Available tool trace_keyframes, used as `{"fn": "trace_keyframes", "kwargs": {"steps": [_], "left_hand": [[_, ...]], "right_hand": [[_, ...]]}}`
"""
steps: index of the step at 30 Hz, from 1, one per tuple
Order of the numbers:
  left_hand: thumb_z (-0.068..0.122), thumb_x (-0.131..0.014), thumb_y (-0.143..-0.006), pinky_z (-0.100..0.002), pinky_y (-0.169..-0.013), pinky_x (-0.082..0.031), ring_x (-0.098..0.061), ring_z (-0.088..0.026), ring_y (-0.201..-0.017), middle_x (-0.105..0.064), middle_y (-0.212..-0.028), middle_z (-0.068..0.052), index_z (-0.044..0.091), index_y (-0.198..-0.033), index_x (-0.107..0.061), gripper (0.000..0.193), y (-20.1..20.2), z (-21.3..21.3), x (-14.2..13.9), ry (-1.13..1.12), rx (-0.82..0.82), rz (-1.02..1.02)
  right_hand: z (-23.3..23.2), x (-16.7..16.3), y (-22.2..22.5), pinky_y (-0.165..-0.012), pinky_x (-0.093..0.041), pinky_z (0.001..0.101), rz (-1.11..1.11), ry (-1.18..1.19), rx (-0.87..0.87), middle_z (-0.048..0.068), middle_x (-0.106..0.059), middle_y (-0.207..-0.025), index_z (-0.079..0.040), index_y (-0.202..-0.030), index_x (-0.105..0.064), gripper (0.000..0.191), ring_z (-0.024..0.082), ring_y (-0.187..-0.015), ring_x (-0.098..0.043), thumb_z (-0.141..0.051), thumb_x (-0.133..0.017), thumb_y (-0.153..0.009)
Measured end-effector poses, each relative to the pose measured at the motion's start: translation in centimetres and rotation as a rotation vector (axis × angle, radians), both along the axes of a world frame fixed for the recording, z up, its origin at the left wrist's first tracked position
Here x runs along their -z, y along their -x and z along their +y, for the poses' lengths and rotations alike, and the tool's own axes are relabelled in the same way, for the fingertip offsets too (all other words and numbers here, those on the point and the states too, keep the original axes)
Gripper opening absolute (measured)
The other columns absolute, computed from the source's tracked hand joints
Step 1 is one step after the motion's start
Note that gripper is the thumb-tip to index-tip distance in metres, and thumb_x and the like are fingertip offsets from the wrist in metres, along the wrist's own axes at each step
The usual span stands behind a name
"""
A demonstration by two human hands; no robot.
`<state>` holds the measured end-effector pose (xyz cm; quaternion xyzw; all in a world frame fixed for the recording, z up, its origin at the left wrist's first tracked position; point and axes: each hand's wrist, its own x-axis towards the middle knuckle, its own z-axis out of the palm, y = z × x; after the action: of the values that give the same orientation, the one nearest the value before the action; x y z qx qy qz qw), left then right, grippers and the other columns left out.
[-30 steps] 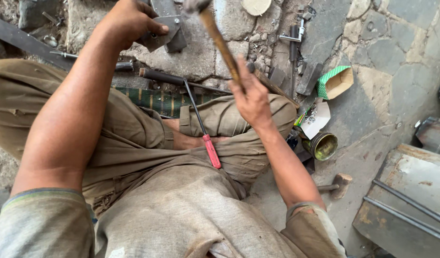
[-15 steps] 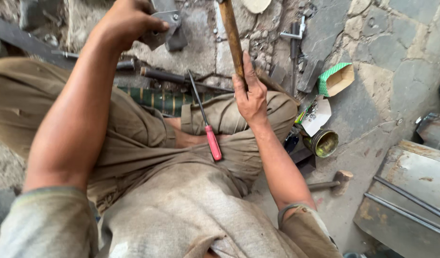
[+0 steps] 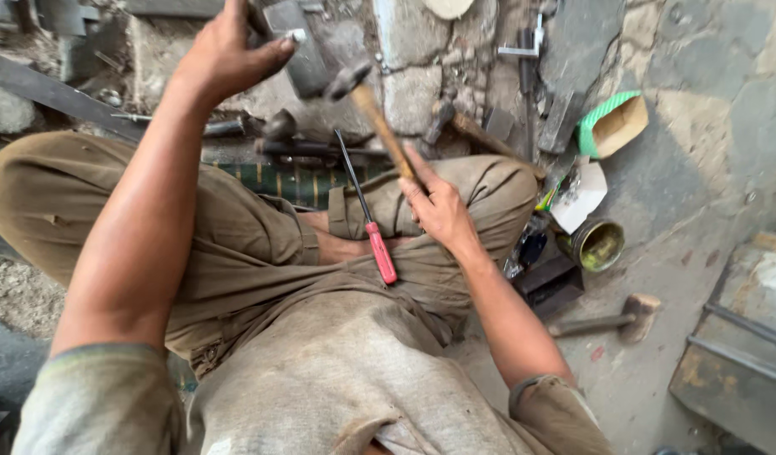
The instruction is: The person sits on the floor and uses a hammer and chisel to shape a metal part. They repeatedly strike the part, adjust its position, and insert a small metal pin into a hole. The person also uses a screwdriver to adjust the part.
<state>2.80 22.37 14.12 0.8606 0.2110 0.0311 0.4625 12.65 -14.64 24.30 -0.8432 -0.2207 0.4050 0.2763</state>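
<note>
While gripped, hammer (image 3: 379, 126) (near metal block (image 3: 291, 46))

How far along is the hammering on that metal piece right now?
Done: nothing finished shows. In hand: the left hand holds a grey metal piece on the stone floor, and the right hand grips a wooden-handled hammer with its head near the piece. Left: the red-handled screwdriver lies unused on the lap.

- left hand (image 3: 224, 55) and right hand (image 3: 438, 206) are bare, no gloves or watch
- arms bare up to short sleeves (image 3: 101, 396), greyish with a darker hem
- shirt (image 3: 321, 379) is dusty grey-beige, pretty creased
- trousers (image 3: 236, 244) are baggy, olive-brown, with stitched seams
</note>
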Motion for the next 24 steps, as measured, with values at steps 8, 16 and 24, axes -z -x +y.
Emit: {"fn": "trace_keyframes", "kwargs": {"steps": [8,16,24], "left_hand": [[0.025,-0.084,-0.096,-0.042,-0.085,-0.058,-0.072,-0.031,-0.099,-0.072,-0.111,-0.024,-0.005,-0.124,-0.056,0.051,-3.2,-0.3,3.3,0.105,-0.118,0.236],[0.02,-0.086,-0.099,-0.042,-0.079,-0.059,-0.073,-0.03,-0.094,-0.074,-0.107,-0.023,-0.009,-0.121,-0.065,0.041,-2.4,0.5,2.9,0.09,-0.027,0.178],[0.023,-0.08,-0.098,-0.044,-0.075,-0.056,-0.072,-0.032,-0.089,-0.074,-0.102,-0.023,-0.005,-0.114,-0.069,0.034,-2.4,0.6,3.0,0.035,0.016,0.296]], "right_hand": [[0.5,4.0,2.0,-0.066,-0.061,0.0324,-0.117,-0.346,0.084,0.014,-0.071,-0.106,-0.02,-0.164,-0.022,0.069,0.016,-0.073,-0.071,-0.022,-0.061,-0.107],[2.3,6.7,0.6,-0.102,-0.06,0.0439,-0.281,-0.406,-0.023,0.026,-0.061,-0.146,-0.01,-0.164,-0.03,0.058,0.04,-0.129,-0.067,-0.018,-0.056,-0.114],[3.3,6.3,1.4,-0.057,-0.063,0.0256,-0.409,-0.616,0.036,0.03,-0.049,-0.154,-0.019,-0.166,-0.017,0.056,0.014,-0.069,-0.069,-0.015,-0.047,-0.118]]}}
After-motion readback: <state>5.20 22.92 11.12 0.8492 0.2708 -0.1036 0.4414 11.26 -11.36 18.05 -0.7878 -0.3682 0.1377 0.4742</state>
